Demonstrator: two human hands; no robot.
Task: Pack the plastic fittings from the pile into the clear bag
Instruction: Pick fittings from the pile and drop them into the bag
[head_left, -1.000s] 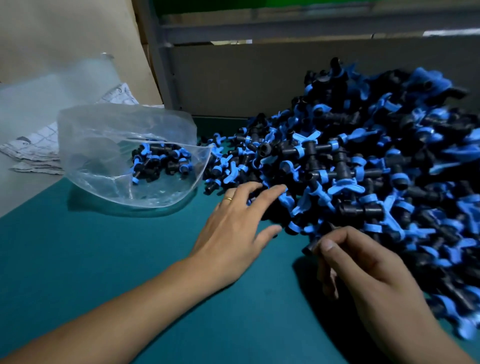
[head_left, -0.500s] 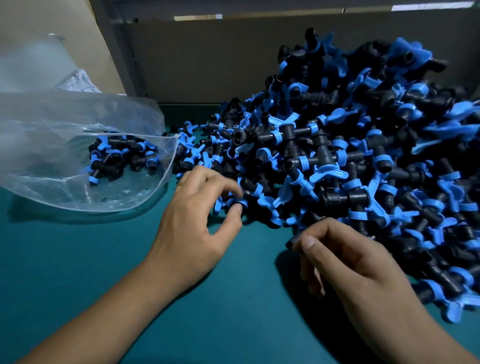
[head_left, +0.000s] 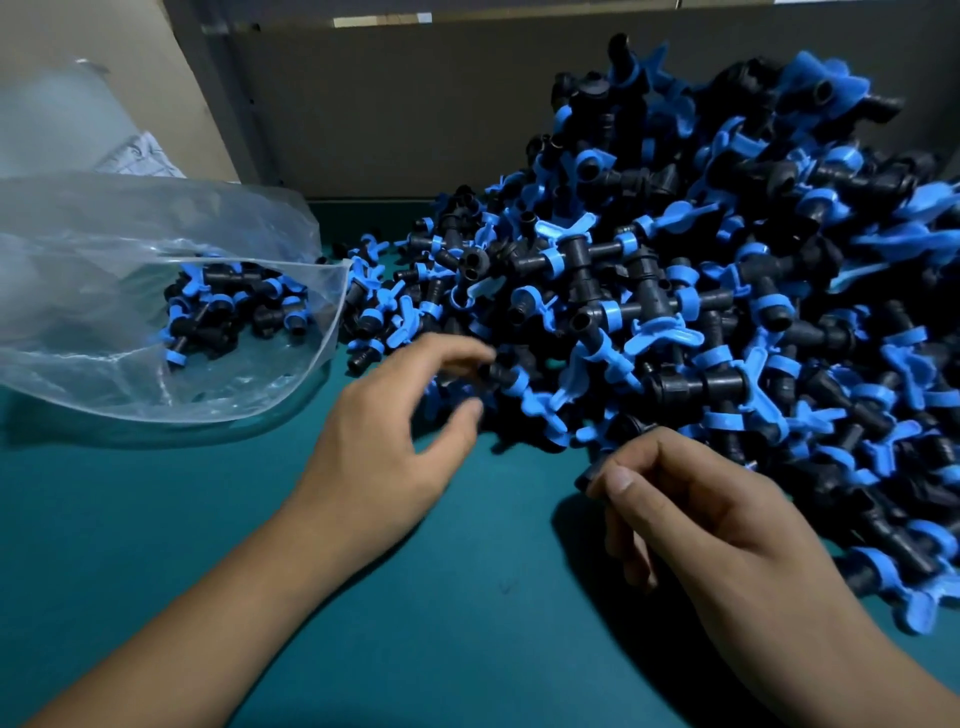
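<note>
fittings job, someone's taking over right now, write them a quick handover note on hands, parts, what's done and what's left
Left hand: at the near left edge of the pile, fingers curled around a fitting, thumb closing under it.
Right hand: at the near edge of the pile, pinching a black fitting.
Clear bag: lies on its side at the left of the green table, mouth toward the pile.
Done: a small batch of fittings is in the bag.
Left: nearly the whole pile.
</note>
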